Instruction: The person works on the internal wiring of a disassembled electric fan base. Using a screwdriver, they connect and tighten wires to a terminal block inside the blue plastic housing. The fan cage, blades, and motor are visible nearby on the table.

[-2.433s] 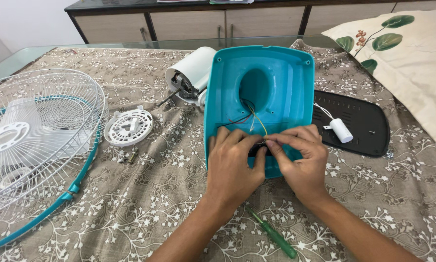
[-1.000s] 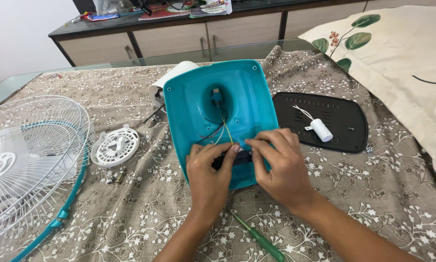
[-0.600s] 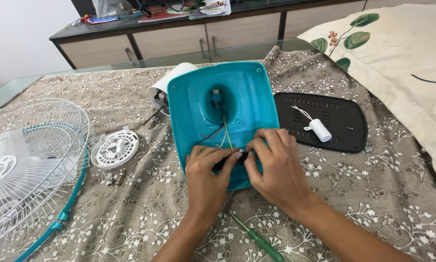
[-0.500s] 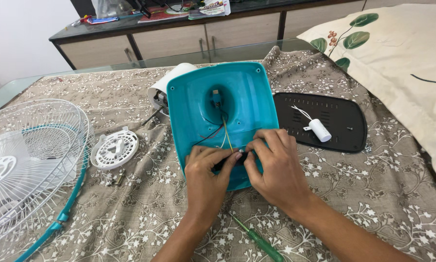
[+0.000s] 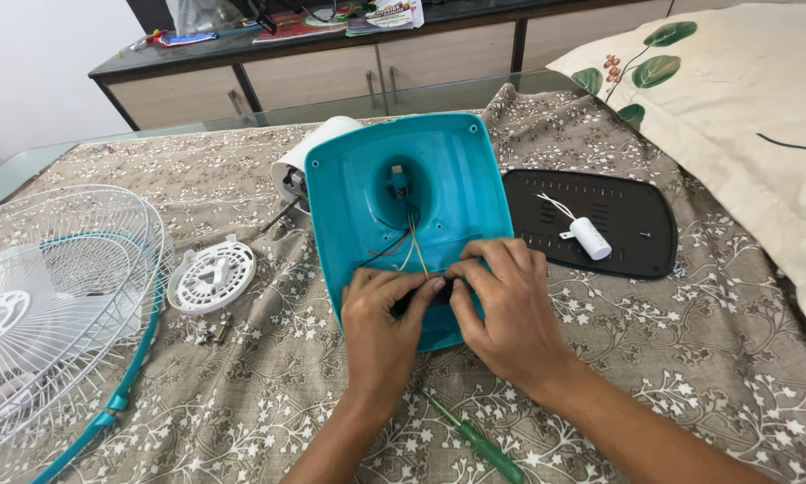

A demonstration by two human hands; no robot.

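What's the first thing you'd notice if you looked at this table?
The big turquoise plastic fan base lies open in the middle of the flowery brown tablecloth, thin coloured wires running down its hollow. The left hand and right hand pinch something small and dark at its near edge. A white wire fan guard with a turquoise rim lies far left; a black oval plastic plate lies right.
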